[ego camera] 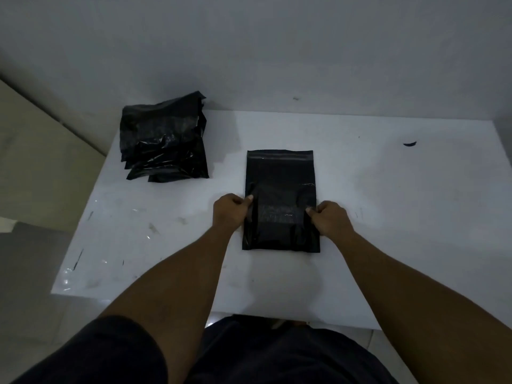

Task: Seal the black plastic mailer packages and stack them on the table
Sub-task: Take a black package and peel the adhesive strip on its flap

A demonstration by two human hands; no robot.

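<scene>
A black plastic mailer (280, 189) lies flat in the middle of the white table (388, 217), its flap with a pale adhesive strip pointing away from me and lying open. My left hand (231, 210) pinches the mailer's left edge with thumb on top. My right hand (329, 218) pinches its right edge the same way. A loose, crumpled pile of several black mailers (163, 142) sits at the table's far left corner.
A small dark scrap (410, 144) lies near the table's far right. A grey wall stands close behind the table. The table's left edge drops to a tiled floor (41, 176). My dark shorts fill the bottom of the view.
</scene>
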